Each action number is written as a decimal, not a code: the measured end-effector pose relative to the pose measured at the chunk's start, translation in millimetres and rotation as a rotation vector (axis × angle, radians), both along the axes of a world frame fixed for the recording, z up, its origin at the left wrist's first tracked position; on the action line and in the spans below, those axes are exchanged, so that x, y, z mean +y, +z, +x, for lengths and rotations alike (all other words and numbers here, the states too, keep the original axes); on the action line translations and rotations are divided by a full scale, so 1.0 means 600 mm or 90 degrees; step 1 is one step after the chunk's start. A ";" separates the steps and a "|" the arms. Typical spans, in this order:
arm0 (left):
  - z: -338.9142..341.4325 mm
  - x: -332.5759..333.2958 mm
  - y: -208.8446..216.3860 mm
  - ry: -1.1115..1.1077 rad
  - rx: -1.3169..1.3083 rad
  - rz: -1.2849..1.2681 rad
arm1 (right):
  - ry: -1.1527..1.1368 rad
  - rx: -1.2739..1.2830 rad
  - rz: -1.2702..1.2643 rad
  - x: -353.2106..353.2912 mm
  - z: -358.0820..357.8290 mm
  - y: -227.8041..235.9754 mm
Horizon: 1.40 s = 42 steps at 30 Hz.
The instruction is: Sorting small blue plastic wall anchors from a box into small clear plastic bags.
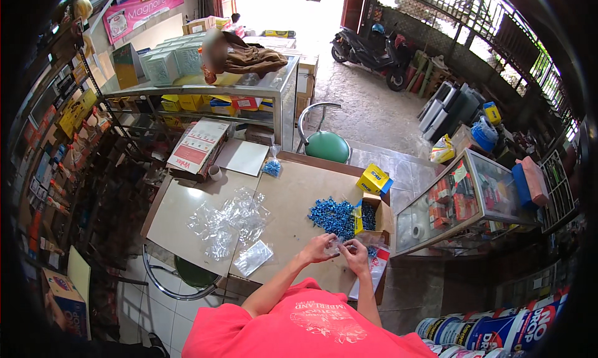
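Observation:
At the near edge of the table, my left hand (317, 249) and my right hand (355, 257) face each other. Their fingers pinch a small clear plastic bag (334, 246) stretched between them; its contents are too small to make out. Just beyond lies a heap of small blue metallic pieces (334, 217), like screws. An opened cardboard box (382, 218), with more such pieces inside, stands right of the heap. Close to my right hand, a few blue pieces lie by a white and red sheet (377, 272).
Loose clear bags (230, 221) and a bag stack (253, 258) cover the table's left. Behind are a filled bag (271, 167), a cup (215, 172) and a yellow box (374, 180). Another person (249, 56) is at the glass counter; a co-worker's hand (55, 311) shows lower left.

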<state>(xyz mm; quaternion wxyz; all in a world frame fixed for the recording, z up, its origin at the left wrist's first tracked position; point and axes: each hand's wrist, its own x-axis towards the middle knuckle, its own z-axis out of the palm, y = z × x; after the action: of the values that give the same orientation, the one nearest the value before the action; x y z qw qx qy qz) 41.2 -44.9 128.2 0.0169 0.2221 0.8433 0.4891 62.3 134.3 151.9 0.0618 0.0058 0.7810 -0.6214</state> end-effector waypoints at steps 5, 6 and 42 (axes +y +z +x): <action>0.000 0.003 -0.005 -0.012 -0.001 -0.042 | 0.030 0.124 0.078 0.018 -0.004 -0.019; -0.001 0.003 -0.003 -0.019 -0.012 -0.040 | 0.021 0.103 0.051 0.020 -0.004 -0.022; -0.008 0.015 0.027 -0.119 -0.061 -0.088 | 0.185 0.002 0.103 0.041 -0.010 -0.005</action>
<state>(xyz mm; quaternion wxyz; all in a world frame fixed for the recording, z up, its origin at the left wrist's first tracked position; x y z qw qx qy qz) 36.2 -35.8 144.5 0.1180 0.2745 0.8490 0.4358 56.5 158.6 148.7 0.1491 -0.1033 0.8212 -0.5410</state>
